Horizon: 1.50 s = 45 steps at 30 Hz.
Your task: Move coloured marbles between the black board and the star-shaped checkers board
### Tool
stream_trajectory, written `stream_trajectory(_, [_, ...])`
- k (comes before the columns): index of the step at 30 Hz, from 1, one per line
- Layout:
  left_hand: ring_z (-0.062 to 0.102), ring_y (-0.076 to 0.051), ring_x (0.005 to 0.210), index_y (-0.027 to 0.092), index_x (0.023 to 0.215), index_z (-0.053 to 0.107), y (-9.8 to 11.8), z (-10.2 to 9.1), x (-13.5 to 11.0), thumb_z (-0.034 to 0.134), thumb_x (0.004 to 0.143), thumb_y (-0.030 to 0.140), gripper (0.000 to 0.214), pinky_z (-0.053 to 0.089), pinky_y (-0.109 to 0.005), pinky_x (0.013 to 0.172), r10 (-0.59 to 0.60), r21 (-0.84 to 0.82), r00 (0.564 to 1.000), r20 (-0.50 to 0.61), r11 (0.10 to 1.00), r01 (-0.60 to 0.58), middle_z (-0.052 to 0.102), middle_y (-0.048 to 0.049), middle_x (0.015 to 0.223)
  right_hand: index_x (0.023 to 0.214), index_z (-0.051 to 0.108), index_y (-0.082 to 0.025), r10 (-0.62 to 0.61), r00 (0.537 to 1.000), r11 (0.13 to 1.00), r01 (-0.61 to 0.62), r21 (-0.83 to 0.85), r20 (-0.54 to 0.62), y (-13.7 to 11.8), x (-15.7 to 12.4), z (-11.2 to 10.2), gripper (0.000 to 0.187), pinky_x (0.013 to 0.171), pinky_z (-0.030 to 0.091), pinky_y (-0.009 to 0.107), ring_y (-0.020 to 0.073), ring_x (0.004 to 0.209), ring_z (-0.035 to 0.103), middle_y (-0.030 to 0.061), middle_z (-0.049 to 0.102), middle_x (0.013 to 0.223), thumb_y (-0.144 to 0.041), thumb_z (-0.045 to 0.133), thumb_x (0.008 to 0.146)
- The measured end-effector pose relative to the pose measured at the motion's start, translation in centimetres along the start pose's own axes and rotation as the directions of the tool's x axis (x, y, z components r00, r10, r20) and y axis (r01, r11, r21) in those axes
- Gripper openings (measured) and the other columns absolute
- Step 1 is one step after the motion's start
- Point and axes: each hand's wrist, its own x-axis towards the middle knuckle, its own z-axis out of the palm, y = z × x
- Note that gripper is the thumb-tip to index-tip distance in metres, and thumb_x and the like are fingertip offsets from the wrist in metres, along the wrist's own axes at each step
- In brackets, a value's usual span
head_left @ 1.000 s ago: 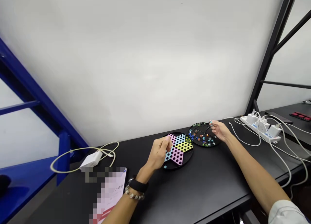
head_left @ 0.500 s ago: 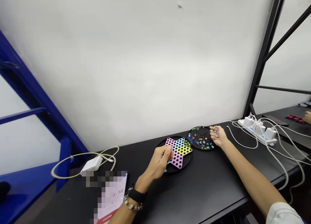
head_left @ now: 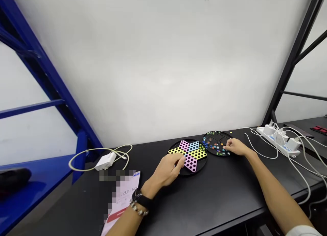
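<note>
A black tabletop (head_left: 217,195) runs along a plain white wall (head_left: 163,58). A slanting blue frame (head_left: 51,82) stands at its left end and a black frame (head_left: 291,69) at its right. Toward the back, near the wall, lies a colourful star board (head_left: 190,153) on a round black base. A round marble tray (head_left: 216,143) sits just beside it at two o'clock.

The left hand (head_left: 167,169) rests at seven o'clock of the star board, its fingers (head_left: 180,162) curled onto the board's near edge. I cannot tell whether they pinch anything. The right hand (head_left: 236,147) sits at three o'clock of the marble tray, fingers bent with the tips at the rim. Whether they grasp a marble I cannot tell either.

At nine o'clock of the board, well apart, lies a white charger (head_left: 105,161). A phone (head_left: 122,202) lies at seven o'clock of the left hand, close to the front edge. At three o'clock of the tray, a white power strip (head_left: 279,140) trails wires over the right end.

The broadest bare stretch lies at six o'clock of the board, between the two forearms and on to the front edge. Behind the board and tray only a narrow strip separates them from the wall.
</note>
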Motion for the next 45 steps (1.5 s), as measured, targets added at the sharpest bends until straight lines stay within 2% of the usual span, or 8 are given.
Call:
stream_trajectory(20, [0.049,-0.013,0.064,0.019,0.065,0.052,3.4,1.2,-0.7,0.028,0.101,0.040,0.048,0.037,-0.025,0.066,0.059,-0.151,0.993,0.103,0.988,-0.043,0.057,0.0013,0.067,0.086,0.053,-0.022,-0.128,0.992,0.950,0.129,-0.284,0.022,-2.0,0.7,2.5,0.020,0.065,0.033,0.026,0.0204,0.080,0.060,0.0048,0.065,0.084,-0.040,0.051,0.093])
stream_trajectory(23, [0.049,-0.013,0.065,0.019,0.065,0.051,3.5,1.3,-0.8,0.027,0.101,0.041,0.048,0.037,-0.025,0.067,0.059,-0.142,0.992,0.109,0.989,-0.043,0.057,0.0015,0.067,0.084,0.052,-0.021,-0.166,0.986,0.964,0.159,-0.211,-0.019,-1.7,1.1,2.9,0.018,0.064,0.032,0.026,0.0180,0.076,0.058,0.0036,0.063,0.081,-0.037,0.052,0.092])
stream_trajectory(26, [0.049,-0.013,0.065,0.019,0.066,0.052,3.4,1.3,-0.8,0.027,0.101,0.041,0.048,0.038,-0.025,0.067,0.052,-0.146,0.993,0.103,0.989,-0.036,0.057,0.0016,0.067,0.074,0.047,-0.021,-0.163,0.981,0.975,0.177,0.133,-0.109,-1.7,1.1,2.5,0.028,0.057,0.030,0.025,0.0130,0.059,0.047,-0.0024,0.051,0.063,-0.043,0.055,0.089])
stream_trajectory(30, [0.050,-0.013,0.064,0.019,0.065,0.052,3.4,1.2,-0.8,0.028,0.100,0.040,0.048,0.038,-0.026,0.066,0.051,-0.133,0.993,0.103,0.990,-0.037,0.058,0.0012,0.067,0.076,0.047,-0.023,-0.063,0.972,0.542,0.222,0.810,-0.224,-2.3,0.9,0.9,0.036,0.051,0.030,0.024,0.0077,0.043,0.025,-0.0102,0.032,0.051,-0.056,0.058,0.084])
stream_trajectory(33, [0.050,-0.013,0.064,0.019,0.064,0.051,3.6,1.2,-0.7,0.027,0.100,0.040,0.049,0.039,-0.026,0.066,0.055,-0.156,0.992,0.114,0.987,-0.036,0.057,0.0011,0.066,0.081,0.050,-0.022,0.003,0.986,0.247,0.158,0.956,-0.164,-2.8,0.8,0.2,0.033,0.051,0.037,0.025,0.0065,0.038,0.019,-0.0117,0.029,0.047,-0.054,0.049,0.088])
stream_trajectory(36, [0.050,-0.013,0.064,0.019,0.065,0.051,3.6,1.3,-0.7,0.026,0.100,0.041,0.048,0.038,-0.026,0.066,0.055,-0.147,0.991,0.124,0.988,-0.036,0.056,0.0010,0.066,0.079,0.051,-0.022,0.058,0.997,0.111,0.047,0.993,-0.053,-3.2,1.1,0.5,0.031,0.045,0.034,0.024,0.0060,0.035,0.019,-0.0104,0.033,0.047,-0.050,0.045,0.089])
stream_trajectory(40, [0.050,-0.014,0.064,0.019,0.066,0.052,3.6,1.5,-0.7,0.026,0.100,0.042,0.049,0.038,-0.026,0.067,0.045,-0.132,0.989,0.144,0.991,-0.026,0.056,0.0009,0.066,0.073,0.048,-0.022,0.157,0.977,0.424,0.068,0.903,-0.147,-3.4,1.6,1.7,0.034,0.040,0.018,0.023,0.0065,0.036,0.017,-0.0091,0.033,0.049,-0.051,0.044,0.089])
stream_trajectory(45, [0.050,-0.014,0.064,0.019,0.066,0.053,3.5,1.4,-0.7,0.025,0.100,0.041,0.049,0.039,-0.026,0.067,0.049,-0.119,0.988,0.146,0.992,-0.032,0.057,0.0007,0.067,0.078,0.059,-0.021,-0.004,0.942,0.899,0.151,0.411,-0.337,-3.6,1.6,3.0,0.025,0.058,0.035,0.025,0.0143,0.062,0.053,0.0006,0.060,0.069,-0.039,0.048,0.090])
